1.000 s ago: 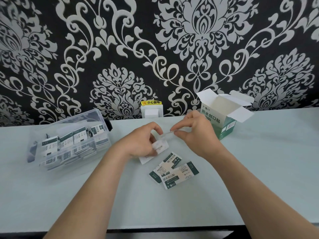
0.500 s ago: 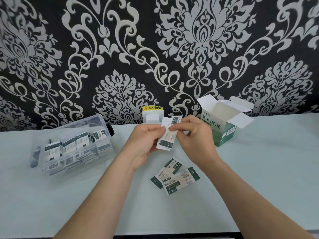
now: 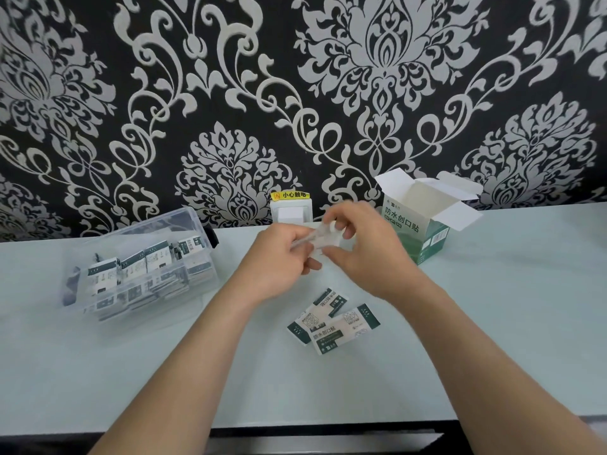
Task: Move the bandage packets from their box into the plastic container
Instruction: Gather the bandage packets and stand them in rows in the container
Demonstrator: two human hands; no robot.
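Both hands [image 3: 323, 254] pinch a blurred packet [image 3: 313, 239]; loose grip could drop it short of the far-left container [image 3: 200, 280].

A blurred white packet [image 3: 317, 239] is pinched between the left hand [image 3: 279, 261] and the right hand [image 3: 368, 254] above the desk [image 3: 492, 323]. Two packets [image 3: 331, 318] are seen overlapping below the hands. The plastic container [image 3: 138, 267], filled with packets, is placed left; the open box [image 3: 420, 221] right.
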